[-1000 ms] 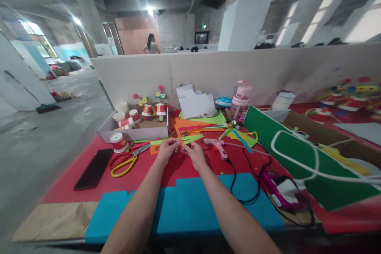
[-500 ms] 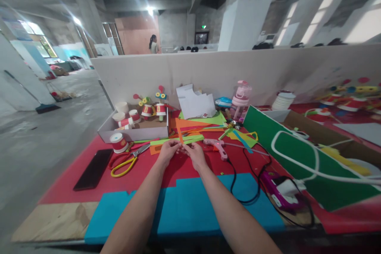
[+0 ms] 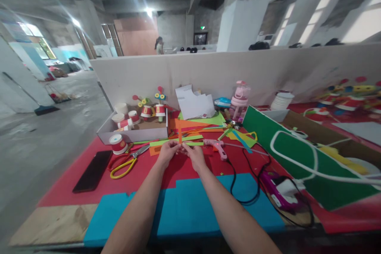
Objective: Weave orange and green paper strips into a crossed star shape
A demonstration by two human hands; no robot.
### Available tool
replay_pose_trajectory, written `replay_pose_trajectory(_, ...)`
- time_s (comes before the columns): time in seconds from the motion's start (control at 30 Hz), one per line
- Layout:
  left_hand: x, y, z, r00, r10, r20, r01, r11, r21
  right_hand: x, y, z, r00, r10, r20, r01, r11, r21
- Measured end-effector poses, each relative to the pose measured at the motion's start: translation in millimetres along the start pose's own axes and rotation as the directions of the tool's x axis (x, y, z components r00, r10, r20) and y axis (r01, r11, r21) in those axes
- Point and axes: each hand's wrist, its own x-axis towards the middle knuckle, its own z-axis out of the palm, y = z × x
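Observation:
My left hand (image 3: 169, 152) and my right hand (image 3: 194, 155) meet above the red table covering, fingertips pinched close together. Between them an orange paper strip (image 3: 180, 131) stands nearly upright, its lower end in the fingers. A light green paper strip (image 3: 195, 143) runs off to the right by my right fingertips; whether it is gripped, I cannot tell. Behind the hands lie more green and orange paper pieces (image 3: 154, 150). Nearest my right hand is a pink glue gun (image 3: 219, 149) with a red light on. To the left are scissors (image 3: 126, 168) with yellow and red handles.
A black phone (image 3: 93, 171) and a red-white paper cup (image 3: 118, 144) lie left. Behind them, a white box (image 3: 133, 135) holds cups and finished figures. At right stand a green board (image 3: 285, 154), a purple power strip (image 3: 279, 194) and loose cables. Blue sheets (image 3: 184, 214) cover the front edge.
The orange strip has turned from a leftward lean to nearly upright, and the green strip by my right hand has swung lower. Both hands stay almost in place.

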Motion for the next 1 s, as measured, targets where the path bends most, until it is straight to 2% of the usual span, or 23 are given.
replay_pose_trajectory(0.23, 0.2, 3.7, -2.2, 0.994, 0.018, -0.11, -0.014, 0.999, 0.043, 11.3, 3.3, -14.4, 0.97, -0.091, -0.225, 0.062, 0.989, -0.135)
replay_pose_trajectory(0.33, 0.8, 5.8, -5.1, 0.989, 0.022, -0.149, -0.016, 0.999, 0.043, 13.5, -3.6, -20.3, 0.953, -0.149, -0.264, 0.115, 0.983, -0.141)
replay_pose_trajectory(0.43, 2.1, 6.2, -7.4, 0.987, 0.022, -0.159, -0.02, 1.0, 0.011, 13.3, -9.3, -21.3, 0.942, -0.165, -0.292, 0.148, 0.986, -0.078)
replay_pose_trajectory(0.5, 2.9, 5.5, -7.8, 0.989, 0.013, -0.15, -0.019, 0.999, -0.038, 12.0, -9.7, -18.4, 0.961, -0.117, -0.252, 0.122, 0.993, 0.001)
replay_pose_trajectory(0.57, 3.4, 4.1, -7.2, 0.991, 0.0, -0.134, -0.012, 0.996, -0.087, 9.7, -7.1, -13.2, 0.988, -0.054, -0.146, 0.059, 0.998, 0.031)
replay_pose_trajectory(0.63, 3.3, 2.4, -5.8, 0.995, -0.004, -0.1, -0.006, 0.995, -0.104, 6.7, -2.7, -7.5, 0.998, -0.012, -0.057, 0.012, 1.0, -0.011)
replay_pose_trajectory(0.73, 2.2, 0.1, -2.9, 1.0, 0.014, -0.023, -0.016, 0.997, -0.071, 2.9, 3.2, -1.9, 1.0, -0.006, 0.016, 0.007, 0.998, -0.066)
replay_pose_trajectory(0.8, 1.3, -0.7, -1.1, 1.0, 0.026, 0.011, -0.025, 0.998, -0.049, 2.0, 5.3, -1.1, 0.999, -0.016, 0.04, 0.019, 0.997, -0.071)
replay_pose_trajectory(1.0, -0.1, -0.5, 0.9, 0.999, 0.023, 0.024, -0.021, 0.999, -0.05, 4.7, 5.5, -3.2, 0.999, -0.05, 0.009, 0.051, 0.997, -0.058)
